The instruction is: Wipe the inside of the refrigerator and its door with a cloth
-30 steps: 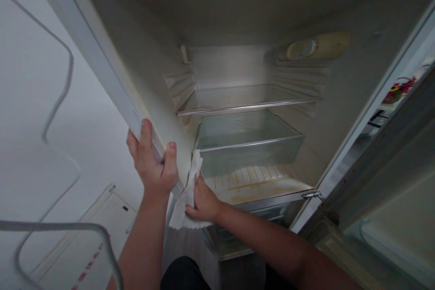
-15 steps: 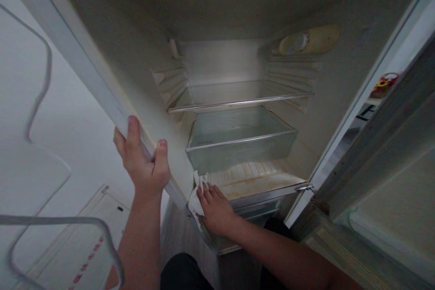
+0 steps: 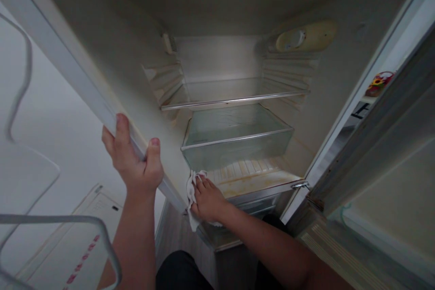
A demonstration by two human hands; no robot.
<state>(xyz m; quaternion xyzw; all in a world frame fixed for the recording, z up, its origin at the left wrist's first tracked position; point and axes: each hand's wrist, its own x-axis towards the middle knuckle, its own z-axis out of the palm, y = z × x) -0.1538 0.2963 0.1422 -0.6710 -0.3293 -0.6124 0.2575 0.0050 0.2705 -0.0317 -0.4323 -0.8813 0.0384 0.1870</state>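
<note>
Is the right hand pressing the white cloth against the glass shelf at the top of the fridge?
No. The right hand holds the white cloth low at the fridge's stained floor, below the clear drawer.

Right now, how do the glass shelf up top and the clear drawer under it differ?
The glass shelf is a flat pane spanning the fridge's width on side ribs; the clear drawer is a deep box with walls. The shelf sits higher and further back; the drawer juts forward, above the stained floor that the right hand presses a white cloth to. Both are see-through, metal-edged and hold nothing.
</note>
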